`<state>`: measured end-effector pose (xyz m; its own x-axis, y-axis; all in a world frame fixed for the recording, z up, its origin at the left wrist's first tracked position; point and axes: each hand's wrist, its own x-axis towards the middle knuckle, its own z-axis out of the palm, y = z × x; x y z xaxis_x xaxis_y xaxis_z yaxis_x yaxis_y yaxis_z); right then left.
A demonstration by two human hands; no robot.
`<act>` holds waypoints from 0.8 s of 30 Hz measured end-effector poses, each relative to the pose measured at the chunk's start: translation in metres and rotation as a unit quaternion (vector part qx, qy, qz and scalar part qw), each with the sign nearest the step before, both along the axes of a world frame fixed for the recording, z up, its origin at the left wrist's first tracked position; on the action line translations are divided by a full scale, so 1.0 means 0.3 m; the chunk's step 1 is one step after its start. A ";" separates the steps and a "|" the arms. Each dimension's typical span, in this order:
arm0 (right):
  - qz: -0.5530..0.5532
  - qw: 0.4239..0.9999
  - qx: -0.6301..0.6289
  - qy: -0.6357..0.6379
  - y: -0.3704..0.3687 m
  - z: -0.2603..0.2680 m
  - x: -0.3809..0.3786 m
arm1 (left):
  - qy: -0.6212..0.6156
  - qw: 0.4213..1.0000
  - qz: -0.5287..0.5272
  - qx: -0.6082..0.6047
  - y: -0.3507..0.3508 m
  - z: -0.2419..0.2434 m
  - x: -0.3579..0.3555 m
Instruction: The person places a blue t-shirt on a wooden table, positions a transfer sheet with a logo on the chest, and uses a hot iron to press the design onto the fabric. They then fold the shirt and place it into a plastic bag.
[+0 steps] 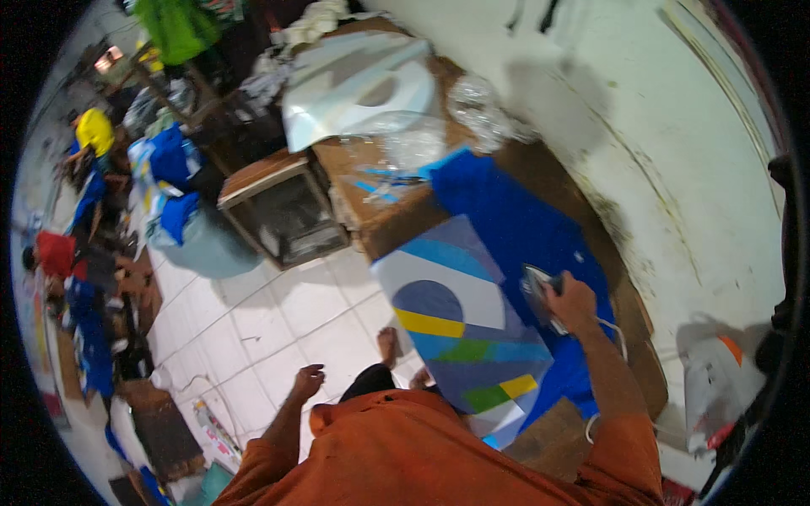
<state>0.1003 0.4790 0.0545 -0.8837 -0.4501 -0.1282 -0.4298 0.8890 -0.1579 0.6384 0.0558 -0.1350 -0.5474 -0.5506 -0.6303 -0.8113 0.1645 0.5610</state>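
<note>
My right hand (574,302) grips the handle of a clothes iron (542,297) that rests on blue fabric (516,209). The iron's white cord loops out behind my wrist. Beside the iron lies a printed transfer sheet (482,374) with white, grey, yellow, green and light blue shapes; it overlaps the fabric and hangs past the table edge toward me. My left hand (309,381) hangs over the tiled floor, away from the table, fingers loosely bent and nothing seen in it.
The brown-covered table (405,212) also bears another printed sheet (373,82), clear plastic film (478,111) and blue scraps (380,190). A wooden box (285,212) stands at its left. Bundled garments (171,164) lie beyond. People sit at far left. A wall (639,145) borders the right.
</note>
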 end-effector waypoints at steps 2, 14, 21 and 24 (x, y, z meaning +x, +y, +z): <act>-0.011 1.000 -0.013 0.001 0.000 0.014 -0.012 | -0.005 1.000 0.019 -0.001 0.028 -0.008 0.062; -0.046 0.989 0.118 -0.077 0.033 -0.089 -0.050 | -0.080 0.993 -0.013 -0.082 0.015 -0.040 0.067; -0.032 0.996 0.064 -0.054 0.061 -0.109 -0.052 | -0.022 0.997 0.008 -0.078 -0.090 -0.179 -0.049; -0.006 0.996 -0.072 -0.044 0.056 -0.097 -0.065 | 0.027 0.995 -0.041 -0.086 -0.131 -0.292 -0.021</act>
